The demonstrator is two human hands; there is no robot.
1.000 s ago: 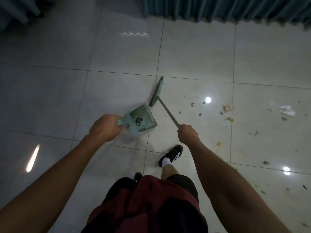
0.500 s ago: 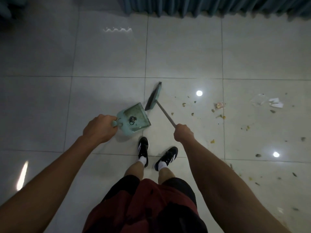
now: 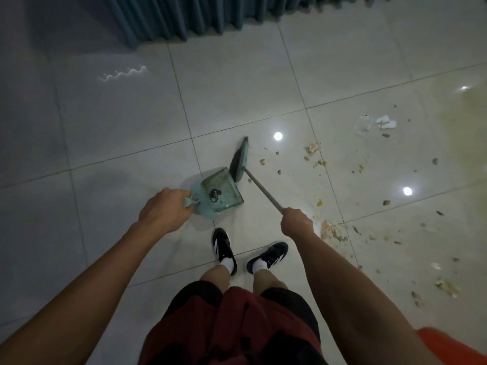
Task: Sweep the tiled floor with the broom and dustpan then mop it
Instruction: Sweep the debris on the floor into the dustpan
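Note:
My left hand [image 3: 163, 210] grips the handle of a pale green dustpan [image 3: 220, 192], which rests on the tiled floor [image 3: 237, 83] with a small dark object inside. My right hand [image 3: 296, 223] grips the thin pole of a green broom [image 3: 241, 162]; its head stands on the floor right at the dustpan's open far edge. Scattered debris [image 3: 315, 148] lies to the right of the broom, with a denser pile [image 3: 333, 231] just right of my right hand. No mop shows in view.
A dark teal curtain [image 3: 184, 17] hangs along the far edge. Torn white paper [image 3: 386, 122] and more crumbs lie far right. My two black shoes [image 3: 222, 246] stand just behind the dustpan. An orange object [image 3: 448, 349] sits at the bottom right corner.
My feet have come together behind the dustpan. The view swung left and tilted, showing more curtain. Broom and dustpan keep the same position relative to each other.

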